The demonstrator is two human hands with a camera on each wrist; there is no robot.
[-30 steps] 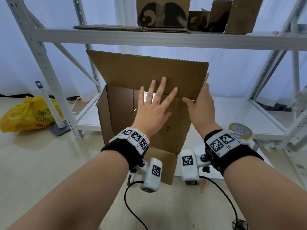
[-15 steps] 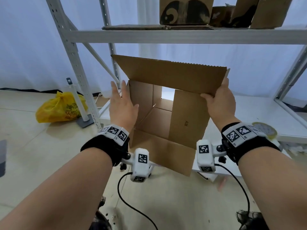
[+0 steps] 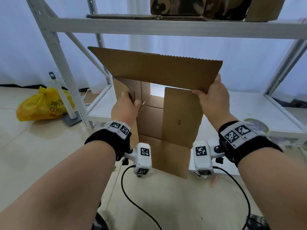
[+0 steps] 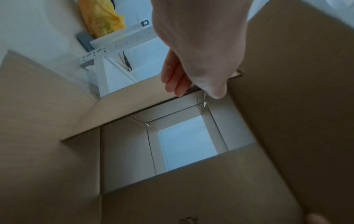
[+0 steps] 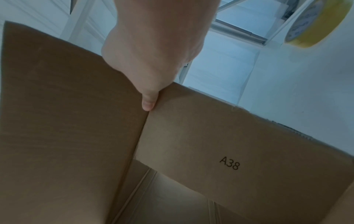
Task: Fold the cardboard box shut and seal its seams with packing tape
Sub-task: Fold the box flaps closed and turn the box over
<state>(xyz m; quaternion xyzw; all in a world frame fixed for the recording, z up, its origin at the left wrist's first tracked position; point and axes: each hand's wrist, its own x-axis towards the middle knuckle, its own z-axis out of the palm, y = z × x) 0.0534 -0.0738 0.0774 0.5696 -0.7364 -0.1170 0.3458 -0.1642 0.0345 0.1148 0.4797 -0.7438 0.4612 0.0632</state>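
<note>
The cardboard box (image 3: 152, 113) lies on its side on the lower shelf with its open end facing me. Its top flap (image 3: 156, 68) stands raised and its bottom flap (image 3: 171, 156) hangs down. The right flap (image 3: 181, 117), printed A38, is folded across the opening. My left hand (image 3: 127, 103) pinches the edge of the left flap (image 4: 134, 91) between thumb and fingers. My right hand (image 3: 208, 90) grips the top flap's right corner, its thumb (image 5: 148, 101) pressed where that flap meets the A38 flap (image 5: 229, 144). A roll of packing tape (image 3: 256, 126) lies on the shelf behind my right wrist.
White rack uprights (image 3: 58, 60) and an upper shelf beam (image 3: 166, 29) frame the box; more cardboard boxes (image 3: 176, 5) sit above. A yellow plastic bag (image 3: 44, 105) lies on the floor at left. Black cables (image 3: 132, 200) trail below my wrists.
My left hand left the A38 flap, moved to the box's left side and took hold of the left flap. The A38 flap now lies further across the opening. My right hand stays at the top corner.
</note>
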